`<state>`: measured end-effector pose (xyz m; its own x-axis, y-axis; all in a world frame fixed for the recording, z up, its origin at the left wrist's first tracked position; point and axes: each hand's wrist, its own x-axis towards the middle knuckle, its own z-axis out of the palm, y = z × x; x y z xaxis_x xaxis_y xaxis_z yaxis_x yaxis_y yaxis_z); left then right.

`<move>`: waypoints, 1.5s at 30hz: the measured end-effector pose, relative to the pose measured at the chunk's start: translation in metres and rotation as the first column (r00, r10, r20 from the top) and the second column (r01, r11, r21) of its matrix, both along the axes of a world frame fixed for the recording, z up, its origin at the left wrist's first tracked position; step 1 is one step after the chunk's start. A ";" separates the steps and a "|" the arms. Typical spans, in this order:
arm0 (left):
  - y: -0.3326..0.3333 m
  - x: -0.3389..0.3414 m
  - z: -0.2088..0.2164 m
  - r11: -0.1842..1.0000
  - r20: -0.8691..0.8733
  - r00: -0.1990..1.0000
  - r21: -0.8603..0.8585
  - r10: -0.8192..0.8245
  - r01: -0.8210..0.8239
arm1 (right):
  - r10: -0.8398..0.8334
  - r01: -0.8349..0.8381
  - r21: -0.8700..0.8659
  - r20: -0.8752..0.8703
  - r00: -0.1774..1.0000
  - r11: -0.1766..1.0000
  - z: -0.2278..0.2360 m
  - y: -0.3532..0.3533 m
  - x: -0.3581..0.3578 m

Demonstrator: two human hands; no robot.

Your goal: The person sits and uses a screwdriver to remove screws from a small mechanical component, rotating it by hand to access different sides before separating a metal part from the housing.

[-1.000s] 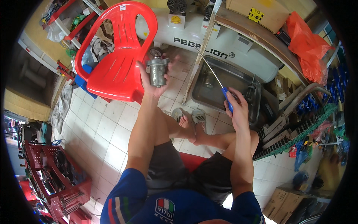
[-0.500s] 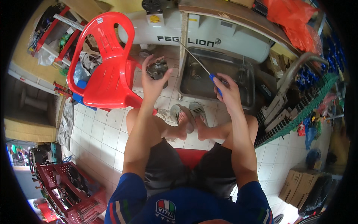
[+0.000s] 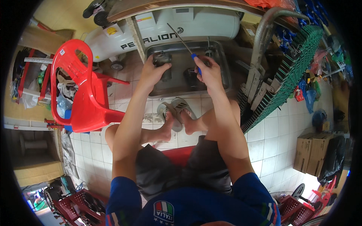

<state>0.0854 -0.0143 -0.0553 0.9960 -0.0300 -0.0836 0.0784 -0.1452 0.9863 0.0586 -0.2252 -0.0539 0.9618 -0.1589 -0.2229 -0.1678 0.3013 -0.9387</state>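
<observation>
My left hand (image 3: pixel 151 73) is closed around a dark, greasy metal part (image 3: pixel 163 57), roughly round, over the left side of a metal tray (image 3: pixel 223 60). Its outline partly blends into the tray behind it. In my right hand (image 3: pixel 209 72) is a screwdriver (image 3: pixel 195 58) with a blue handle and a long thin shaft. The shaft slants up and left, its tip apart from the metal part. Below the right hand, a dark round thing (image 3: pixel 191 74) lies in the tray; its kind is unclear.
A red plastic chair (image 3: pixel 88 113) stands at left. Behind the tray lies a long white tank (image 3: pixel 222 28) under a wooden shelf (image 3: pixel 203 3). A metal frame with green mesh (image 3: pixel 290 71) leans at right. Cardboard boxes (image 3: pixel 311 154) and a red perforated cart (image 3: pixel 77 207) are farther off.
The view has swung to the right. My left hand has brought the metal part from beside the chair to over the tray. The screwdriver stays in my right hand.
</observation>
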 end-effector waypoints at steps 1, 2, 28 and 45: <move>-0.010 0.013 0.001 0.995 -0.008 0.999 0.097 -0.032 0.033 | -0.015 0.015 -0.005 -0.015 1.000 1.000 0.001 -0.003 0.001; -0.010 0.032 -0.011 0.966 0.049 0.996 0.251 -0.070 0.055 | -0.020 0.020 -0.002 -0.025 0.999 1.000 0.004 -0.003 0.002; -0.064 0.113 -0.059 0.243 -0.132 0.991 0.961 -0.030 0.135 | 0.009 -0.007 -0.151 0.013 1.000 0.988 -0.020 -0.018 0.030; -0.138 -0.227 0.214 0.211 0.012 0.353 0.821 -0.936 0.531 | -0.021 0.022 -0.226 0.006 1.000 0.974 -0.012 -0.023 0.014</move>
